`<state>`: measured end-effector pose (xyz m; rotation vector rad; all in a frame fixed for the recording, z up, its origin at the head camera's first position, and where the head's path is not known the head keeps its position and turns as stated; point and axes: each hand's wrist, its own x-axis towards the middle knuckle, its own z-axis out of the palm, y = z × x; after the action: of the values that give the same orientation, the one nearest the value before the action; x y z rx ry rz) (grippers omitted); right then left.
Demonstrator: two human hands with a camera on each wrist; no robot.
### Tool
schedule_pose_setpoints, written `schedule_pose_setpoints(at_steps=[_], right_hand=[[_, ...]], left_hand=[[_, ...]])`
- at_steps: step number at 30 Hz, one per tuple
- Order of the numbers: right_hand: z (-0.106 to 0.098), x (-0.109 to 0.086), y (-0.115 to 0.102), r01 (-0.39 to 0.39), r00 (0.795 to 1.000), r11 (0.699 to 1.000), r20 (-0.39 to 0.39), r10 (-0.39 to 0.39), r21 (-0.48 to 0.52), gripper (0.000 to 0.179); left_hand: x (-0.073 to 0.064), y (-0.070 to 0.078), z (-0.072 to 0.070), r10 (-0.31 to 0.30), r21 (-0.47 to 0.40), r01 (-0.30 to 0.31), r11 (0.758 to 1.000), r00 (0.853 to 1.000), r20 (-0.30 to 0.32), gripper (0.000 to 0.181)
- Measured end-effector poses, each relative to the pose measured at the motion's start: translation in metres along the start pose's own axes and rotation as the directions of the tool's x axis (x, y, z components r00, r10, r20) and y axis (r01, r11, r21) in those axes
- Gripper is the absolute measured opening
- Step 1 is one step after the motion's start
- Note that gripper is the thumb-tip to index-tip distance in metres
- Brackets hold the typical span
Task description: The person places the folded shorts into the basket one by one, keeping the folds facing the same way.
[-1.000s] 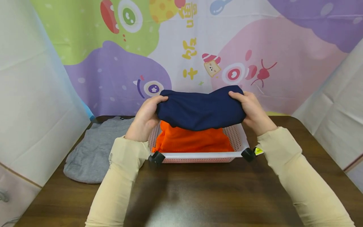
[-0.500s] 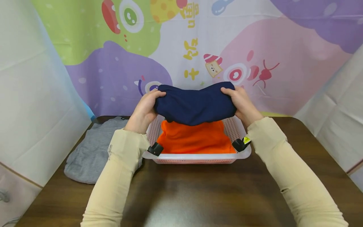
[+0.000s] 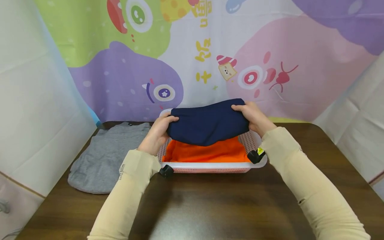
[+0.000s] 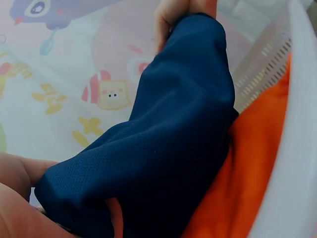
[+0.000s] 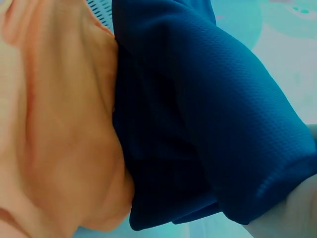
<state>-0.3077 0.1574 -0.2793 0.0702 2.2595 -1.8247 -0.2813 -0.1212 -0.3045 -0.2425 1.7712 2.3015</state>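
Note:
A folded navy blue cloth garment (image 3: 208, 123) is held up by its two ends, over the back part of a white plastic basket (image 3: 207, 165). My left hand (image 3: 157, 133) grips its left end, thumb on the near face. At the other end my right hand (image 3: 256, 116) pinches the fabric, also with the thumb in front. Inside the basket lies an orange cloth garment (image 3: 207, 153), partly hidden behind the navy one. The left wrist view shows the navy fabric (image 4: 163, 114) sagging between both hands. In the right wrist view the navy fabric (image 5: 223, 109) hangs beside the orange cloth (image 5: 69, 124).
A grey garment (image 3: 102, 160) lies flat on the brown wooden table (image 3: 204, 203), left of the basket. A printed cartoon curtain (image 3: 192, 60) hangs behind the table, with white fabric walls (image 3: 357, 110) at both sides.
Both hands first raised the navy garment slightly while the right hand moved left, then lowered it towards the basket. The garment now tilts, its right end higher.

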Motion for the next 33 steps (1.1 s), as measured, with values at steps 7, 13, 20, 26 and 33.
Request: schedule_pose_setpoints(at_steps=[7, 13, 20, 26, 33], right_hand=[[-0.002, -0.009, 0.008, 0.005, 0.999, 0.997, 0.051, -0.001, -0.072, 0.056], [-0.006, -0.018, 0.022, 0.028, 0.995, 0.995, 0.102, -0.019, -0.092, 0.054], [-0.007, -0.026, 0.039, 0.020, 0.986, 0.995, 0.167, -0.003, -0.099, 0.057], [-0.005, -0.031, 0.051, 0.002, 0.980, 0.990, 0.198, 0.027, -0.141, 0.058], [-0.003, -0.034, 0.059, -0.005, 0.981, 0.956, 0.184, 0.062, -0.292, 0.063]], left_hand=[[-0.008, -0.008, -0.004, 0.055, 0.155, -0.052, 0.987, 0.998, -0.015, 0.049], [-0.019, -0.019, -0.009, 0.072, 0.363, -0.059, 0.930, 0.997, -0.021, 0.046], [-0.024, -0.031, -0.011, 0.110, 0.523, -0.093, 0.848, 0.994, -0.003, 0.042], [-0.028, -0.039, -0.010, 0.160, 0.671, -0.126, 0.730, 0.987, 0.011, 0.044], [-0.031, -0.044, -0.012, 0.175, 0.841, -0.114, 0.528, 0.984, 0.023, 0.047]])
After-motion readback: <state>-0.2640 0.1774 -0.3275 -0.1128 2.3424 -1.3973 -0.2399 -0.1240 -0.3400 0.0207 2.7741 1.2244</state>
